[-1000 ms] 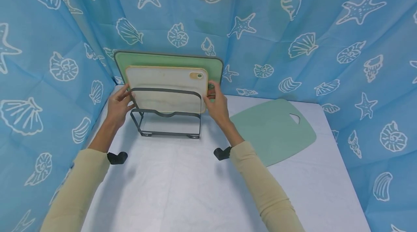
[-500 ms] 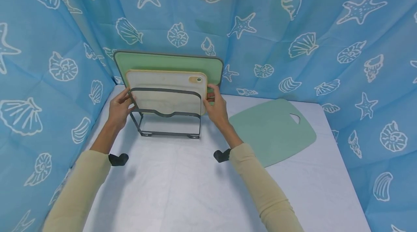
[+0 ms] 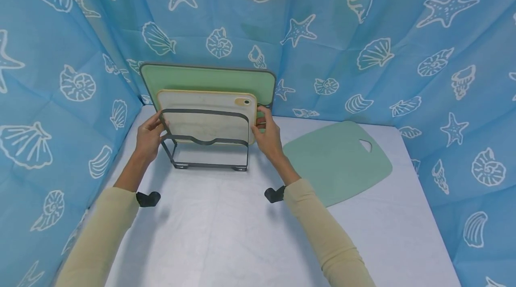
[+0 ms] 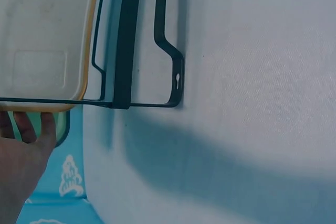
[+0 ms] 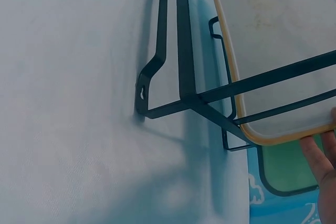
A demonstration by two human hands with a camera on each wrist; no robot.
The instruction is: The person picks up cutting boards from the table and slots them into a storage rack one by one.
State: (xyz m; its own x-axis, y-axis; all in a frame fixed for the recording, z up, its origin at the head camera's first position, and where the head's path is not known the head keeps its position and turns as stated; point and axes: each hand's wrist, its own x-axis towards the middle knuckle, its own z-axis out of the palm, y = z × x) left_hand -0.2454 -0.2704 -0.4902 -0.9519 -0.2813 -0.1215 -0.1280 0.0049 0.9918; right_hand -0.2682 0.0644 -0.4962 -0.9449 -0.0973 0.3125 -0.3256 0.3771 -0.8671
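A white cutting board (image 3: 201, 101) with a yellow rim and a small hole in its top right corner stands upright inside a dark metal rack (image 3: 207, 165). My left hand (image 3: 149, 137) grips its left edge beside the rack's frame. At the right edge, my right hand (image 3: 269, 134) pinches the board between thumb and fingers. Both wrist views show fingers against the yellow rim, and the right wrist view shows the board's lower corner (image 5: 257, 129) within the rack bars. Behind it stands a larger green board (image 3: 209, 79) with a dark rim.
A pale green cutting board (image 3: 338, 161) with a handle hole lies flat on the white table (image 3: 217, 224), right of the rack. A blue curtain (image 3: 322, 54) with shell and starfish prints hangs behind and along the sides.
The white board has sunk lower in the rack, its top edge dropping in front of the green board. Both hands have moved slightly down with it. The rack and other boards stay put.
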